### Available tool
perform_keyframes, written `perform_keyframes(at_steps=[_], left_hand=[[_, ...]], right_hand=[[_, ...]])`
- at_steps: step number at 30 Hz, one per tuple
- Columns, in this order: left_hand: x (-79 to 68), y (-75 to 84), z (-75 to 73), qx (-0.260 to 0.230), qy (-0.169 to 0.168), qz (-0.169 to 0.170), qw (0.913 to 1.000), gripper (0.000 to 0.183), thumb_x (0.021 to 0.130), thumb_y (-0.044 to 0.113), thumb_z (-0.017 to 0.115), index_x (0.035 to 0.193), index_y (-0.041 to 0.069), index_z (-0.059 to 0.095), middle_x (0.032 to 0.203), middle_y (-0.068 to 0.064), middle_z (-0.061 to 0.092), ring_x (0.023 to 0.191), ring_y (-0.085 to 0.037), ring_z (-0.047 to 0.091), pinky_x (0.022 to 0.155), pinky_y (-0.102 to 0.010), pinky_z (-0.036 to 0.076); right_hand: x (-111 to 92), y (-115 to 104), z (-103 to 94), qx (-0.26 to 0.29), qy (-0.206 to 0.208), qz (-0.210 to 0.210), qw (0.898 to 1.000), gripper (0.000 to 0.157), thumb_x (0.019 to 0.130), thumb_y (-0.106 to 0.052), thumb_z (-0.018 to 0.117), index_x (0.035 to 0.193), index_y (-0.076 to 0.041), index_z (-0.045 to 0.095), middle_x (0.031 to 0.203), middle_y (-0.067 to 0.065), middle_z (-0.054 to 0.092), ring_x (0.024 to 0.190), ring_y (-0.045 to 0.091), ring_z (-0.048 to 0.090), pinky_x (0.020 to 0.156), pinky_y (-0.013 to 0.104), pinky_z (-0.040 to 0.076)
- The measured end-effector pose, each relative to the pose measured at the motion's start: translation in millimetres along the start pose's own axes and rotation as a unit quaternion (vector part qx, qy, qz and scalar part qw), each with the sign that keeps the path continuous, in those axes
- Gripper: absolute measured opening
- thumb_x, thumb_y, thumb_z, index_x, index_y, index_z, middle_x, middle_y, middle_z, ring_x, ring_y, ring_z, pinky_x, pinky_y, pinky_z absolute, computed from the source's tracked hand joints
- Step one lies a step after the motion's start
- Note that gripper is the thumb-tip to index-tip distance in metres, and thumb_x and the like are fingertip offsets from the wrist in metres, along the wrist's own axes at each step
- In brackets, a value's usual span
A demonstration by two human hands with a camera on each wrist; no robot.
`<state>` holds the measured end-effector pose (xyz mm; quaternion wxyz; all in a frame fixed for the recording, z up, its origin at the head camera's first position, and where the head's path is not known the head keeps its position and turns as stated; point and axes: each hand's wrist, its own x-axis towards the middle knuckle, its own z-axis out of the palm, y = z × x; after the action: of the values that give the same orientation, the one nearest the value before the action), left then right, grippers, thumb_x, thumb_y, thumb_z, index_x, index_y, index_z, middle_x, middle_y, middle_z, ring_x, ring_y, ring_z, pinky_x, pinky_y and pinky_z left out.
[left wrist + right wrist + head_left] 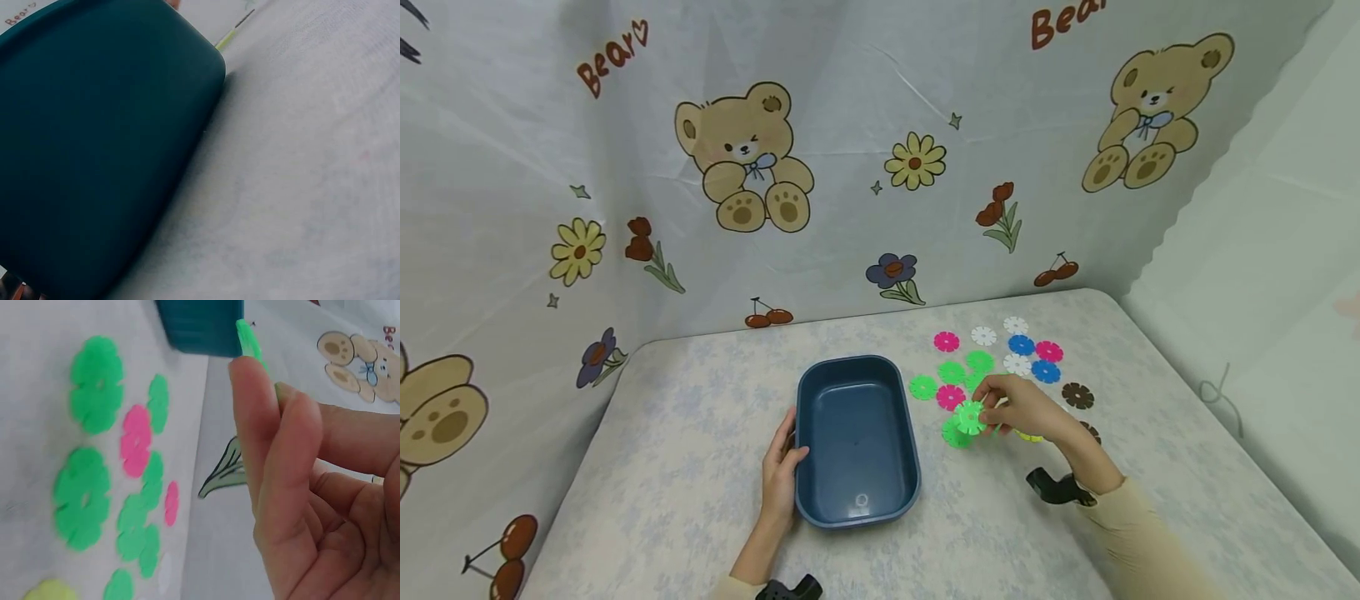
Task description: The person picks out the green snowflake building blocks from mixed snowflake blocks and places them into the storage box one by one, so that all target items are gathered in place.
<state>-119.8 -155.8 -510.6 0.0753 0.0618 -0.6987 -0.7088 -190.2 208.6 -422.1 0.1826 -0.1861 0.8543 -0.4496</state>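
Note:
A dark blue rectangular plastic bin (856, 442) sits on the table with nothing inside it. My left hand (781, 467) holds its left side, thumb over the rim and fingers along the outer wall. In the left wrist view the bin's outer wall (106, 137) fills much of the frame. To the right of the bin, my right hand (1024, 408) pinches a green notched flower-shaped disc (970, 417) between thumb and fingertips. That disc shows edge-on in the right wrist view, raised over the table. Another green disc (953, 435) lies just below it.
Several notched discs lie spread right of the bin: green (923, 387), pink (947, 341), white (983, 336), blue (1046, 372), brown (1078, 395) and yellow (50, 591). Behind the table (700, 433) hangs a cloth (850, 208) printed with bears and flowers.

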Motion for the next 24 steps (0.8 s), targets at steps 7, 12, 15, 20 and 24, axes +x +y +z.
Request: perform_keyframes(at_steps=[7,12,15,20,24], left_hand=[[-0.1,0.8,-0.1,0.005,0.004,-0.007,1.0000,0.060,0.095,0.000,0.044,0.153,0.013,0.035,0.156,-0.009,0.035,0.126,-0.005,0.040,0.095,-0.012,0.035],[-0.5,0.5,0.1,0.010,0.004,-0.004,0.9999,0.060,0.095,0.001,0.045,0.152,0.013,0.036,0.156,-0.009,0.036,0.123,-0.002,0.041,0.095,-0.013,0.035],[-0.9,0.5,0.4,0.014,0.005,-0.002,0.9999,0.060,0.094,0.001,0.045,0.152,0.013,0.036,0.156,-0.009,0.037,0.122,-0.002,0.042,0.095,-0.014,0.035],[0.0,0.1,1.1,0.020,0.013,-0.005,0.9997,0.060,0.093,0.001,0.045,0.152,0.013,0.038,0.155,-0.010,0.038,0.124,-0.006,0.042,0.095,-0.014,0.035],[0.6,-0.5,1.1,0.026,0.015,-0.008,0.9995,0.061,0.093,0.002,0.046,0.152,0.014,0.038,0.155,-0.009,0.038,0.128,-0.013,0.041,0.095,-0.014,0.035]], right_hand=[[36.4,-30.6,9.6,0.027,-0.005,0.003,1.000,0.019,0.090,0.001,0.064,0.105,0.009,0.057,0.081,0.015,0.062,0.074,0.036,0.071,0.065,0.044,0.057],[64.0,-47.6,25.9,0.053,0.001,0.004,0.999,0.020,0.088,0.000,0.066,0.104,0.008,0.058,0.080,0.016,0.062,0.071,0.029,0.073,0.064,0.039,0.058],[78.6,-54.2,36.8,0.068,-0.002,0.008,0.998,0.022,0.088,0.000,0.067,0.105,0.009,0.057,0.083,0.018,0.063,0.075,0.032,0.073,0.067,0.043,0.058],[103.3,-57.0,56.4,0.094,-0.013,0.018,0.995,0.022,0.088,0.002,0.066,0.106,0.010,0.056,0.084,0.019,0.064,0.075,0.030,0.074,0.068,0.040,0.058],[118.3,-61.0,70.7,0.102,-0.022,0.035,0.994,0.022,0.088,0.006,0.065,0.107,0.011,0.057,0.084,0.017,0.063,0.075,0.027,0.074,0.069,0.038,0.058]])
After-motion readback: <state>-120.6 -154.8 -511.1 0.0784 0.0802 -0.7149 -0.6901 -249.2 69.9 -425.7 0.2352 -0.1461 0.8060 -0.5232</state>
